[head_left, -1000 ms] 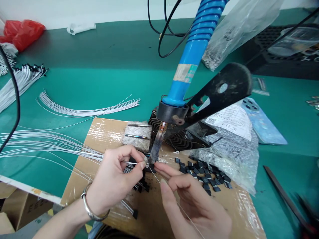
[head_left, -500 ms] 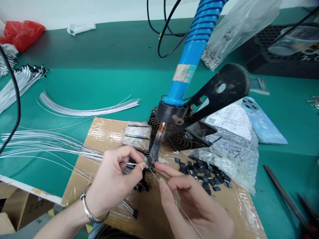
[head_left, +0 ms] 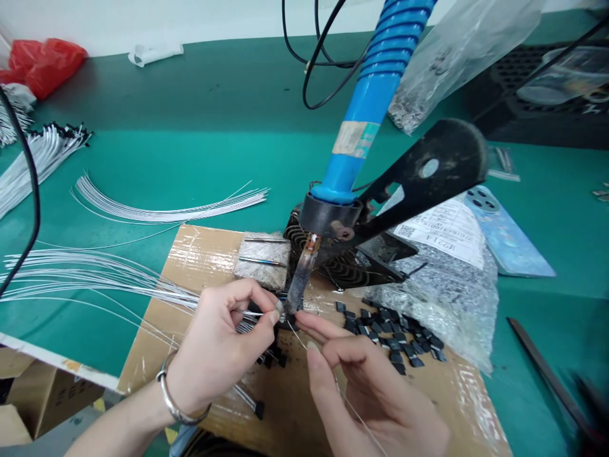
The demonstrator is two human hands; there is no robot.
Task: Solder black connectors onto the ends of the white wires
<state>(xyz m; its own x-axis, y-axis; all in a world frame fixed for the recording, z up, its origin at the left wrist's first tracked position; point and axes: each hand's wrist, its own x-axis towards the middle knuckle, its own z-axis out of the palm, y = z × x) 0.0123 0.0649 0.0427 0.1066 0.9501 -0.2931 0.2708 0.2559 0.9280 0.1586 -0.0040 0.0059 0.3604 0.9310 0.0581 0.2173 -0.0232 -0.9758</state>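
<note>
A blue-handled soldering iron (head_left: 361, 120) is fixed in a black stand (head_left: 419, 184), its tip (head_left: 297, 289) pointing down at a taped cardboard sheet (head_left: 204, 254). My left hand (head_left: 219, 349), a metal bangle on its wrist, pinches a thin white wire (head_left: 252, 312) and holds its end against the tip. My right hand (head_left: 371, 387) pinches a fine solder wire (head_left: 347, 400) that runs up to the same spot. Both hands meet just under the iron tip.
Small black parts (head_left: 394, 339) lie scattered on the cardboard beside a plastic bag (head_left: 447, 285) of more. White wire bundles (head_left: 166, 212) fan across the green table (head_left: 190, 146). A grey sponge block (head_left: 261, 257), a phone (head_left: 504, 231), red bags (head_left: 42, 60) and a black tool (head_left: 547, 374) lie around.
Almost nothing has changed. Both hands stay at the iron tip, the right fingers shifting only slightly along the solder wire.
</note>
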